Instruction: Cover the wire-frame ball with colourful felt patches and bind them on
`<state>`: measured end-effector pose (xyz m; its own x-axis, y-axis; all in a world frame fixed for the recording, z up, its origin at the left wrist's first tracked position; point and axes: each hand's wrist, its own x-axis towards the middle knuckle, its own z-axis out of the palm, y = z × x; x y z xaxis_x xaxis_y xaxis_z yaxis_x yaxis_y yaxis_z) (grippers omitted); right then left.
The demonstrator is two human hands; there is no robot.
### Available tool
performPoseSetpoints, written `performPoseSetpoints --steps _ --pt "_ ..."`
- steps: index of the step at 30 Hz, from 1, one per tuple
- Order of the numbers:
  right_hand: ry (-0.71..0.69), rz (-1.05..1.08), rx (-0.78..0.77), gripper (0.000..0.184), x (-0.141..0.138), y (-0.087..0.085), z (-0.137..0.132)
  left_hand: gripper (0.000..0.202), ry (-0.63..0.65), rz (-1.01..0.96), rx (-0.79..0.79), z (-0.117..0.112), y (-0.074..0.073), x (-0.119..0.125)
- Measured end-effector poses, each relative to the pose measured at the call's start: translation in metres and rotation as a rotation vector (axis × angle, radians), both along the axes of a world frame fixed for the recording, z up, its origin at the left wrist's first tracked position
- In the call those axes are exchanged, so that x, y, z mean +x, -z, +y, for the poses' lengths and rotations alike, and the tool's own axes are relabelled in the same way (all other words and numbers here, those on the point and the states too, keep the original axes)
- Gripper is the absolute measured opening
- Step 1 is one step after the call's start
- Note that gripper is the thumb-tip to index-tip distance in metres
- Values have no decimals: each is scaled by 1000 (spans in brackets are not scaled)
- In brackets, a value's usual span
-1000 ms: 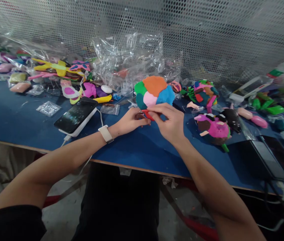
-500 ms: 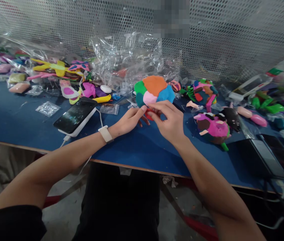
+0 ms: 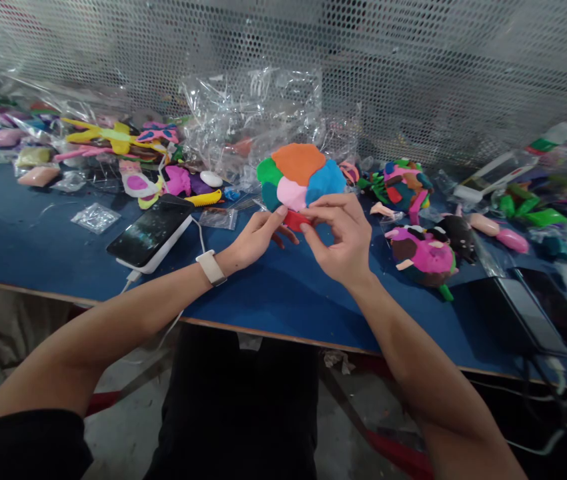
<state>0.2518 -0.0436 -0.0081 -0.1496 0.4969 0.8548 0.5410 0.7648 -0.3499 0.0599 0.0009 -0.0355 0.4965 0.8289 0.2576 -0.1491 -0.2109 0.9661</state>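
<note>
A ball of coloured clay patches (image 3: 299, 175), orange, green, pink and blue, sits on the blue table (image 3: 273, 293) in the middle. At its lower front edge is a flat red clay piece (image 3: 294, 220). My right hand (image 3: 342, 239) pinches this red piece between thumb and fingers. My left hand (image 3: 258, 239), with a white watch (image 3: 212, 267) on the wrist, presses its fingertips against the red piece and the ball from the left.
A phone on a white power bank (image 3: 151, 233) lies left of my hands. A pink and brown clay figure (image 3: 426, 257) and a multicoloured lump (image 3: 402, 181) stand to the right, a dark tablet (image 3: 526, 308) beyond. Crumpled clear plastic (image 3: 253, 120) and clay shapes crowd the back.
The clay ball has shifted slightly left and up. Both hands have lifted the red piece against the ball's lower edge, and my left fingers have closed in on it.
</note>
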Motion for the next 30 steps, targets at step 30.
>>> performPoseSetpoints --steps 30 --pt "173 -32 59 7 4 9 5 69 -92 18 60 -1 4 2"
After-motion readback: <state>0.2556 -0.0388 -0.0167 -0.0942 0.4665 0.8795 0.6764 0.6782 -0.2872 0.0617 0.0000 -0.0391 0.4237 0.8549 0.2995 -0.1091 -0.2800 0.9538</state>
